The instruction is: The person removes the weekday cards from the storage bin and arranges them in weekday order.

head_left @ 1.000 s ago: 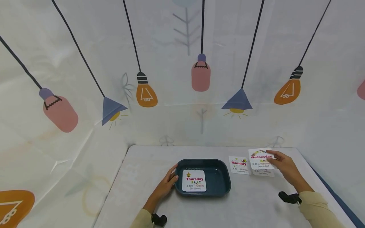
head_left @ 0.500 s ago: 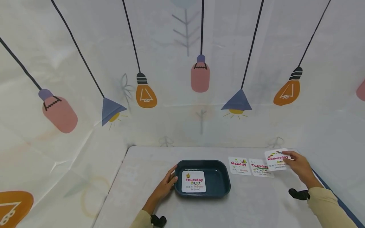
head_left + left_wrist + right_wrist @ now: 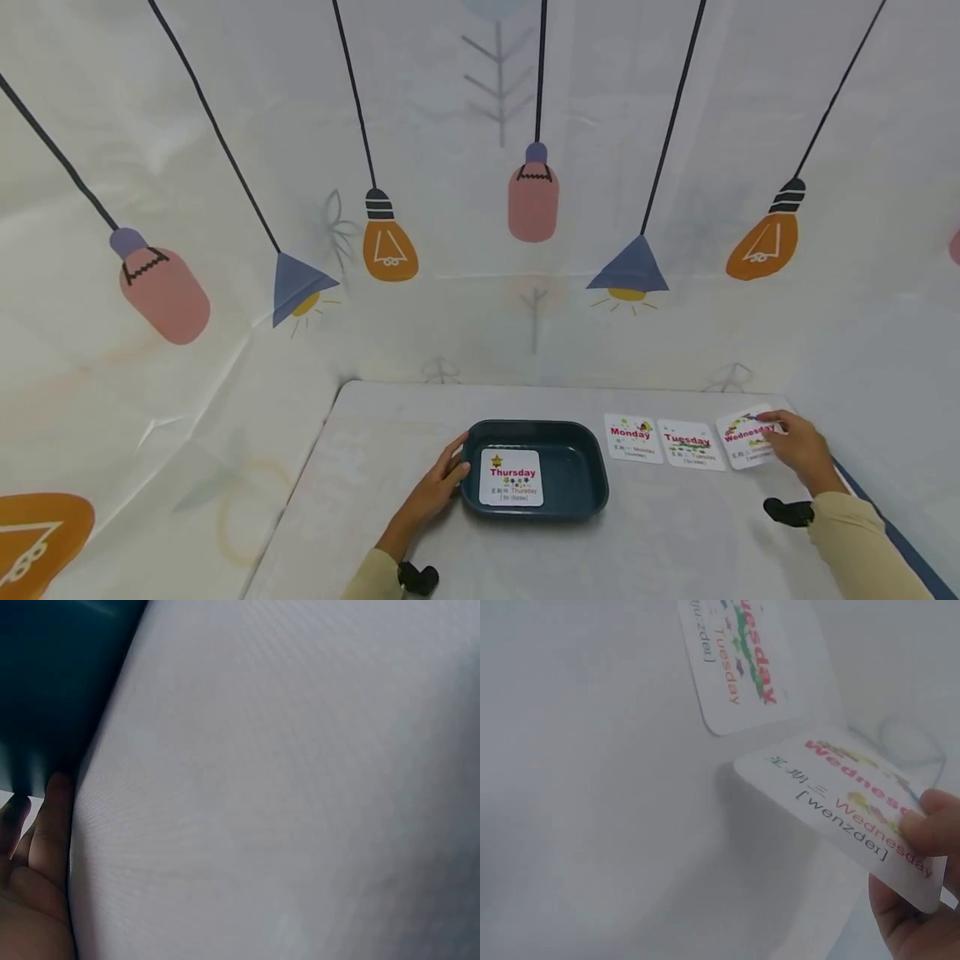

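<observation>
White Wednesday card (image 3: 742, 442) is pinched in your right hand (image 3: 801, 446), tilted just right of the Tuesday card (image 3: 692, 445), so level and square it before letting go, left hand (image 3: 432, 487) resting straight-fingered against the teal tray (image 3: 573, 473).

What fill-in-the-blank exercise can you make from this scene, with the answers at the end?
In the right hand, the pinched card reads ____.
The left hand touches the tray, whose inner card reads ____.
Between the Monday card and the pinched card, the middle card reads ____.

Missing words, in order: Wednesday; Thursday; Tuesday.
</observation>
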The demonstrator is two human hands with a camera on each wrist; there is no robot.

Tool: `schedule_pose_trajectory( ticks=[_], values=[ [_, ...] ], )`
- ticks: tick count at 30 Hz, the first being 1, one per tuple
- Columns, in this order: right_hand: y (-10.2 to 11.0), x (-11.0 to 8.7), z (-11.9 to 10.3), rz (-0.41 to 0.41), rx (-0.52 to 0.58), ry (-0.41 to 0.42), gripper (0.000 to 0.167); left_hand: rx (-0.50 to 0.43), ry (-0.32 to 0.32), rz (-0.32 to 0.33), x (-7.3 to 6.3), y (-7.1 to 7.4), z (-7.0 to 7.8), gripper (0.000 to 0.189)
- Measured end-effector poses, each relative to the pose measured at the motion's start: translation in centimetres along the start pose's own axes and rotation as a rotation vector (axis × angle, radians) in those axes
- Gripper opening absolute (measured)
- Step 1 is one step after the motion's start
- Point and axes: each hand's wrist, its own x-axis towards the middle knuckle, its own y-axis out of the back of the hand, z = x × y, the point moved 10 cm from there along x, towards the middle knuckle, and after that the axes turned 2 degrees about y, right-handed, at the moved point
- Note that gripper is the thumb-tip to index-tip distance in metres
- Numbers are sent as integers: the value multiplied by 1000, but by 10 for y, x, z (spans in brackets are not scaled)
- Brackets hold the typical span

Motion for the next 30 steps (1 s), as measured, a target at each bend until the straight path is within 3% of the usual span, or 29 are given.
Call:
schedule_pose_trajectory(
  ticks=[5,11,18,30],
  values=[
    [-4,3,4,18,-57,29,37,2,8,4,0,0,-1,55],
    [-8,5,13,16,-45,-2,36,18,8,4,1,0,1,55],
    [-5,7,3,57,-80,41,35,19,8,5,2,1,1,56],
    [-23,7,8,-12,-117,15,43,11,23,18,-3,2,-3,55]
  ],
)
